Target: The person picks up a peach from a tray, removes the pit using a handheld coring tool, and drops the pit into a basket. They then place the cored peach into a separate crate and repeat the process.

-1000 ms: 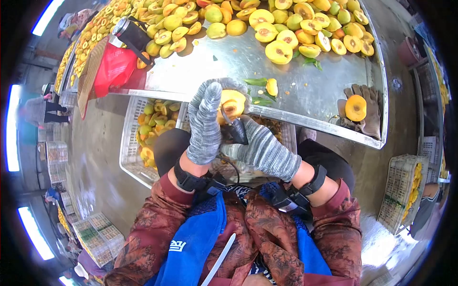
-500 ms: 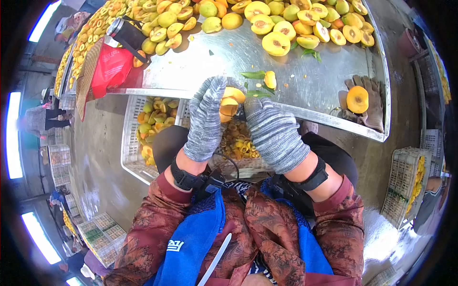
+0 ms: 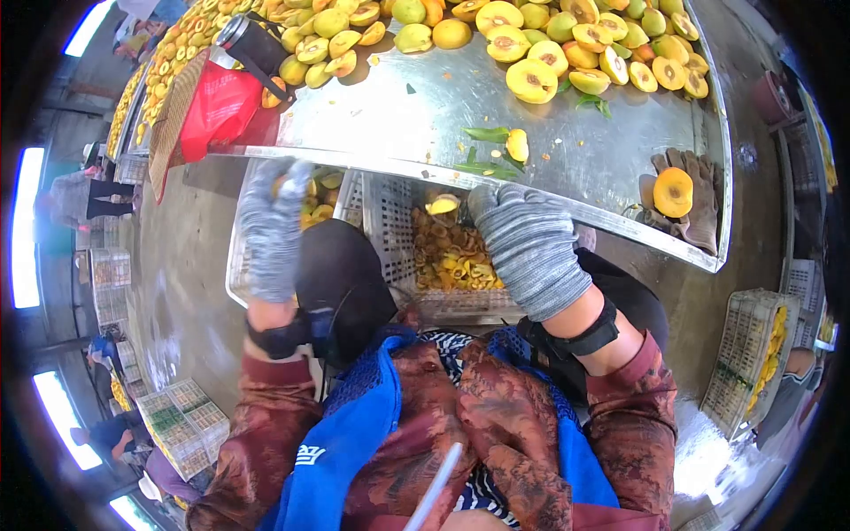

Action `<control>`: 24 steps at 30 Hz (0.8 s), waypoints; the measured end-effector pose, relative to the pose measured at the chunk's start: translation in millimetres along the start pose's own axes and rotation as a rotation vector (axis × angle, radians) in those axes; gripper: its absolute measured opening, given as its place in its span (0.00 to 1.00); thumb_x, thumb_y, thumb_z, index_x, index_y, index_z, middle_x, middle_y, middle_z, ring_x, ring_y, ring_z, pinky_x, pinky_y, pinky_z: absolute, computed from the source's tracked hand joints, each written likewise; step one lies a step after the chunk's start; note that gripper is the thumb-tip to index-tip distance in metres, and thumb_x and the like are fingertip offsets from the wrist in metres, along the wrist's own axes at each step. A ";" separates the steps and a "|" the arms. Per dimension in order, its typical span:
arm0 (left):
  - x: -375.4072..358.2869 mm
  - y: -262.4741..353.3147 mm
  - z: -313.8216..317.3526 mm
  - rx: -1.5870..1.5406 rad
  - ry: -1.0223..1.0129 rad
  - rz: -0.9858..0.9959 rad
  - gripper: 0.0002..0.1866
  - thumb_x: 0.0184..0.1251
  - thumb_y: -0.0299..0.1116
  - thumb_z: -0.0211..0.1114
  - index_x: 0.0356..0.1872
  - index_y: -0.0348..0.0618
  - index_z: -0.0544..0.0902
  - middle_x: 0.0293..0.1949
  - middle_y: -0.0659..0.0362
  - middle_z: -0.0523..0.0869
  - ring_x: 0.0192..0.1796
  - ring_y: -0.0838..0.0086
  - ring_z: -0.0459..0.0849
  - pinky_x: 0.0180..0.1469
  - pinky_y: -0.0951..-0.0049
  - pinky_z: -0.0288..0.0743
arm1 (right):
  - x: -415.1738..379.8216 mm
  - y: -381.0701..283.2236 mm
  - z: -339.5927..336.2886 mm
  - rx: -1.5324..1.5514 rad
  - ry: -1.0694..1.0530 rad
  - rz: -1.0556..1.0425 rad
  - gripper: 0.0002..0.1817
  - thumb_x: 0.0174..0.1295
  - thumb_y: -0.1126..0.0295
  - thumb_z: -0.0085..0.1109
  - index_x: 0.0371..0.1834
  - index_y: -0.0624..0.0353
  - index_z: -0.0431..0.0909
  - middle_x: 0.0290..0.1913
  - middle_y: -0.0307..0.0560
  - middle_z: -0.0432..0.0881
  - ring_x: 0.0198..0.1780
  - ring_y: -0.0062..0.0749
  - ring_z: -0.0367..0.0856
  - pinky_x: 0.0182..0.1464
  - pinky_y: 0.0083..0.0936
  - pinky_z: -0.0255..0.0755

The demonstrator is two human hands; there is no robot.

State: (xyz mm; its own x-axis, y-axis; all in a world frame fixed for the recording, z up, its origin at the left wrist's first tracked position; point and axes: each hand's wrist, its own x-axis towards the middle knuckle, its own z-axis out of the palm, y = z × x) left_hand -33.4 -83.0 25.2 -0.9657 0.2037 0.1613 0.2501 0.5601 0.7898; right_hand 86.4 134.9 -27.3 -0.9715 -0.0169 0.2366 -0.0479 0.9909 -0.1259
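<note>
My left hand [image 3: 273, 234], in a grey striped glove, is smeared by motion over the left crate [image 3: 237, 265], which holds yellow-green peach pieces [image 3: 320, 199]. At the table's front edge, my right hand [image 3: 531, 252], gloved alike, has its fingers curled. A dark, narrow thing [image 3: 466, 212] shows at its fingertips; I cannot tell what it is. Beside that, a yellow peach piece [image 3: 443, 204] appears above the middle crate [image 3: 390, 226], where peach scraps and stones [image 3: 456, 265] lie.
A metal table [image 3: 381, 124] bears a heap of halved peaches [image 3: 584, 53], a lone yellow piece [image 3: 517, 145] and leaves. A peach half [image 3: 673, 192] rests on brown gloves [image 3: 705, 208] at right. At left are a black flask [image 3: 243, 40] and a red bag [image 3: 217, 106]. Crates [image 3: 748, 354] stand on the floor.
My hands have parted. The left has swung left over the left crate; the right stays near the table edge. The peach pieces between them are gone from there, and a yellow piece shows lower down.
</note>
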 end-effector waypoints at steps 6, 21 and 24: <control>-16.5 9.5 6.2 -0.113 0.052 0.096 0.15 0.54 0.29 0.63 0.43 0.37 0.76 0.40 0.59 0.75 0.42 0.77 0.74 0.46 0.77 0.70 | -8.1 -6.1 14.8 0.044 -0.087 0.009 0.14 0.53 0.71 0.47 0.44 0.57 0.71 0.28 0.49 0.77 0.29 0.37 0.79 0.24 0.32 0.71; 10.7 64.2 102.7 -0.051 -0.579 0.409 0.13 0.53 0.29 0.61 0.40 0.36 0.76 0.40 0.48 0.77 0.41 0.58 0.77 0.45 0.67 0.71 | -18.5 18.8 11.8 0.146 -0.161 0.127 0.16 0.53 0.71 0.46 0.46 0.63 0.68 0.29 0.49 0.78 0.29 0.38 0.80 0.28 0.33 0.73; 37.0 72.5 146.2 0.228 -0.629 0.513 0.19 0.52 0.30 0.61 0.47 0.38 0.74 0.40 0.50 0.78 0.41 0.66 0.77 0.44 0.71 0.72 | -23.7 16.2 12.2 0.059 -0.158 0.128 0.15 0.51 0.71 0.48 0.43 0.62 0.70 0.27 0.48 0.77 0.28 0.37 0.79 0.26 0.32 0.72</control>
State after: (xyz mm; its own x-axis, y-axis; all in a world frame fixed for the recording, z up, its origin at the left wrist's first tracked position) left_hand -40.7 82.6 2.0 -0.5261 0.8487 0.0548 0.7208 0.4107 0.5583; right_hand 105.8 149.7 -46.6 -0.9947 0.0830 0.0612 0.0691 0.9768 -0.2027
